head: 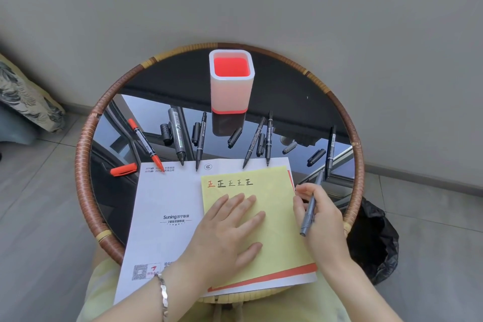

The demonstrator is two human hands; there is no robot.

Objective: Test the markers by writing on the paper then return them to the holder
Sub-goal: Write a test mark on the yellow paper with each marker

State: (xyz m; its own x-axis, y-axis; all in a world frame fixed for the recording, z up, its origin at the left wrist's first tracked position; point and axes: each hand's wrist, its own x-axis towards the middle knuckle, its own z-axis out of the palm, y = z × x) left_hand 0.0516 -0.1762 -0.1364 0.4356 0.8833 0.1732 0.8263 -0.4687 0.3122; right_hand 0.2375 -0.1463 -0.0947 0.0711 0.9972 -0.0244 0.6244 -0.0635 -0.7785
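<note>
A yellow paper (277, 198) lies on a white sheet (167, 204) at the near side of the round table; a row of small written characters (230, 183) runs along its top. My left hand (227, 232) rests flat on the yellow paper. My right hand (317, 217) grips a grey marker (311, 206) at the paper's right edge, tip toward me. The white holder (231, 81) with a red inside stands at the back. Several uncapped markers, one red (145, 142), the rest black (177, 136), lie in a row between holder and paper.
Loose caps lie among the markers, a red cap (122, 169) at the left and black ones (234, 137) in the middle. The glass top has a woven rim (83, 138). A black bag (373, 238) sits on the floor at the right, a cushion (23, 94) at the left.
</note>
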